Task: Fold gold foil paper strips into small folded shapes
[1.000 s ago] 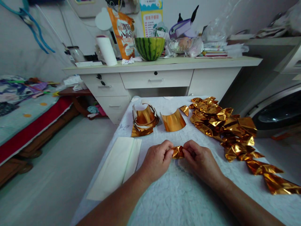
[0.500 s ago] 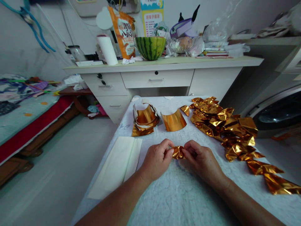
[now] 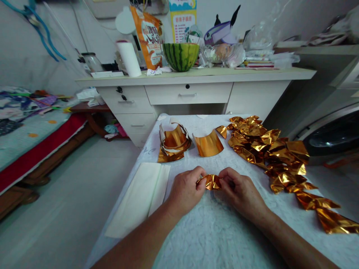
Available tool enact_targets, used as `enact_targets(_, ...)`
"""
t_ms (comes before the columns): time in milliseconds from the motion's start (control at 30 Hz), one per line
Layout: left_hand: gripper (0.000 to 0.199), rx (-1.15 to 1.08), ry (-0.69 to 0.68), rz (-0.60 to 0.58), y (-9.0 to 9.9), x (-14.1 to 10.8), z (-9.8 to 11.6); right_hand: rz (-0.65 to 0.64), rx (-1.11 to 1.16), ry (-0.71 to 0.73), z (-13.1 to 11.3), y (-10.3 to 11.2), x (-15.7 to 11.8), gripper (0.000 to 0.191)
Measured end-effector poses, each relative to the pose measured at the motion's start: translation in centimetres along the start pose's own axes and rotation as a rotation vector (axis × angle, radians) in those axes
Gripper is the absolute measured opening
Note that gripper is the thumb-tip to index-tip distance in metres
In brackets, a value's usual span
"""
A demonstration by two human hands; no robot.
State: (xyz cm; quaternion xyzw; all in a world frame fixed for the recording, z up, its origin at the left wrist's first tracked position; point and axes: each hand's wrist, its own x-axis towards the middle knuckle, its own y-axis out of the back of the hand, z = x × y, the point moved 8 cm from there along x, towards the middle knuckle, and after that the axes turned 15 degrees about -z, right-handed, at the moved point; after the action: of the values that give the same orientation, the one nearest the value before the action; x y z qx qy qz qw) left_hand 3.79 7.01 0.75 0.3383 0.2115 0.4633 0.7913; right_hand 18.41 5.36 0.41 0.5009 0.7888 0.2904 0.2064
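A small crumpled piece of shiny gold foil paper (image 3: pixel 212 182) spans the gap between my hands, just above the cloth-covered table. My left hand (image 3: pixel 188 188) pinches its left end between thumb and fingers. At the other end my right hand (image 3: pixel 241 192) grips it with curled fingers, which hide that tip. Beyond them lies a curved single sheet of gold foil paper (image 3: pixel 209 144). Left of that sheet stands a curled stack of gold sheets (image 3: pixel 173 144) with white backs. A heap of folded gold foil pieces (image 3: pixel 256 140) trails down the right side.
A folded white paper (image 3: pixel 138 200) lies left of my left arm on the pale tablecloth (image 3: pixel 207 239). Behind the table is a white desk (image 3: pixel 187 91) bearing a half watermelon (image 3: pixel 181 56), an orange pouch (image 3: pixel 150 39) and a white roll (image 3: pixel 129 59). A front-loading washing machine (image 3: pixel 333 123) stands right.
My left fingers have shifted slightly left along the foil piece, so more of it shows between my hands. Both hands still hold it. The view has moved a little.
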Motion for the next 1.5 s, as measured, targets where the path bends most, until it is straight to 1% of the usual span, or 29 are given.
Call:
enact_targets(133, 0.011, -0.168, -0.010, -0.017, 0.0, 0.1, -0.6, 0.009, 0.066, 0.018, 0.0, 0.9, -0.4, 0.017)
enact_targets(200, 0.010, -0.215, -0.002, -0.014, 0.2, 0.0, -0.9, 0.011, 0.084, 0.053, -0.2, 1.6, -0.6, 0.019)
enact_targets(267, 0.009, -0.244, 0.017, -0.008, 0.3, 0.0, -1.2, -0.005, 0.081, 0.127, -0.8, 1.9, -0.9, 0.022)
enact_targets(367, 0.008, -0.285, 0.039, -0.015, 0.2, 0.1, -1.5, -0.074, 0.033, 0.233, -1.8, 1.6, -0.9, 0.030)
enact_targets(467, 0.007, -0.360, 0.041, -0.036, -0.1, 0.3, -1.6, -0.122, 0.024, 0.270, -2.2, 1.1, -0.6, 0.026)
enact_targets(533, 0.010, -0.420, 0.025, -0.054, -0.2, 0.3, -1.6, -0.119, 0.037, 0.256, -2.1, 1.1, -0.4, 0.020)
enact_targets(633, 0.022, -0.488, -0.034, -0.071, 0.2, 0.2, -1.3, -0.119, 0.090, 0.198, -1.5, 1.4, -0.2, 0.014)
enact_targets(700, 0.030, -0.508, -0.081, -0.090, 0.5, 0.1, -0.9, -0.134, 0.170, 0.158, -1.0, 1.5, -0.1, 0.011)
enact_targets(767, 0.032, -0.534, -0.119, -0.127, 0.6, -0.1, -0.6, -0.151, 0.290, 0.124, -0.5, 1.6, -0.1, 0.011)
enact_targets(900, 0.028, -0.677, -0.170, -0.187, 0.2, 0.0, -0.4, -0.181, 0.530, 0.054, 1.0, 1.4, -0.1, 0.025)
enact_targets(1067, 0.021, -0.874, -0.166, -0.211, -0.4, 0.7, -0.7, -0.194, 0.671, 0.001, 2.7, 1.0, -0.1, 0.029)
enact_targets(1200, 0.016, -0.946, -0.143, -0.237, -0.7, 1.0, -0.8, -0.209, 0.781, -0.001, 2.8, 0.6, -0.2, 0.029)
enact_targets(1233, 0.015, -0.940, -0.149, -0.227, -0.6, 1.0, -0.8, -0.223, 0.809, -0.003, 2.7, 0.5, -0.2, 0.029)
enact_targets(1367, 0.011, -0.885, -0.220, -0.129, 0.5, 0.9, -0.7, -0.256, 0.869, -0.005, 2.8, 0.1, -0.2, 0.025)
enact_targets(1433, 0.012, -0.935, -0.215, -0.155, 0.2, 0.8, -0.7, -0.246, 0.870, 0.021, 2.8, 0.2, -0.1, 0.023)
enact_targets(1500, 0.016, -1.022, -0.173, -0.219, -0.4, 0.8, -0.9, -0.237, 0.874, 0.061, 2.6, 0.4, -0.1, 0.021)
